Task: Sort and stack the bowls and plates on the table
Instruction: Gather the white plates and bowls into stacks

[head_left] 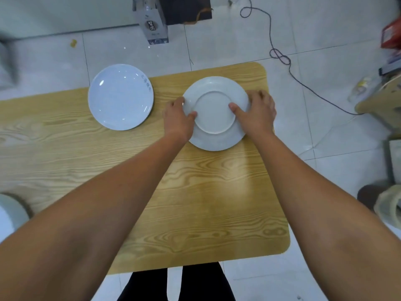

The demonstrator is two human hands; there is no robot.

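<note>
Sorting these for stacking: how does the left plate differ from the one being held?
The left plate lies face up; the held plate is upside down. The left plate overhangs the table edge untouched; the left hand and right hand grip the held plate. Both are round and white.

Setting: plain indoor workroom, exact kind unclear | Floor: pale glossy tiles (227,48) | Furniture: wood-grain table (206,192) | Clutter: loose cable (280,55), printed carton (154,27) on floor

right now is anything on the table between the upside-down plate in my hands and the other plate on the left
Nothing visible: only wood-grain tabletop lies between the upside-down white round plate and the upright white round plate.
</note>
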